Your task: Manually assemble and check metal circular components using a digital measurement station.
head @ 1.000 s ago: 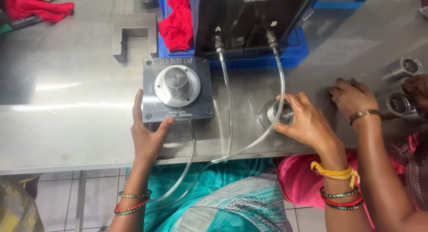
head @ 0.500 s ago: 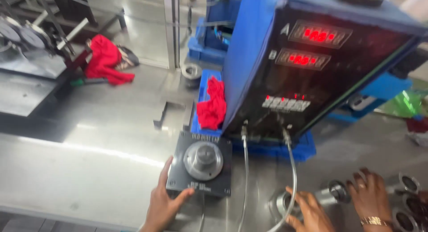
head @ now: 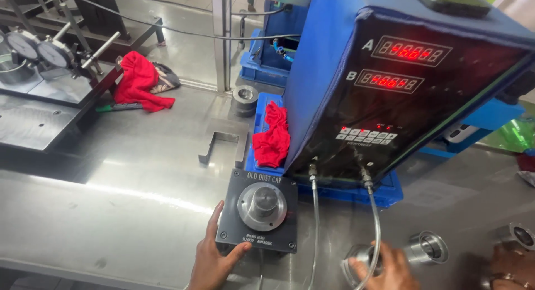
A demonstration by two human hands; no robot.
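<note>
The left hand rests on the steel tabletop against the lower left corner of a dark square gauge block. Its thumb lies on the block's top face and its fingers run up the left side, so the block is held at that corner. A round metal plug stands upright in the middle of the block.

The right hand sits at the lower edge of the view, closed over a metal ring on the tabletop, with the fingers curled around it. Two clear hoses hang from the front of the blue-cased readout box and drop between the block and the ring; one crosses just over the right hand.

A second ring lies on its side just right of that hand. Another person's hand shows at the lower right corner, near a third ring.

Behind the block, a red cloth lies on a blue tray beside the box. A bent metal bracket lies to the left of it, and a short steel cylinder stands farther back. Another red cloth is heaped by a dial-gauge fixture at the far left.
</note>
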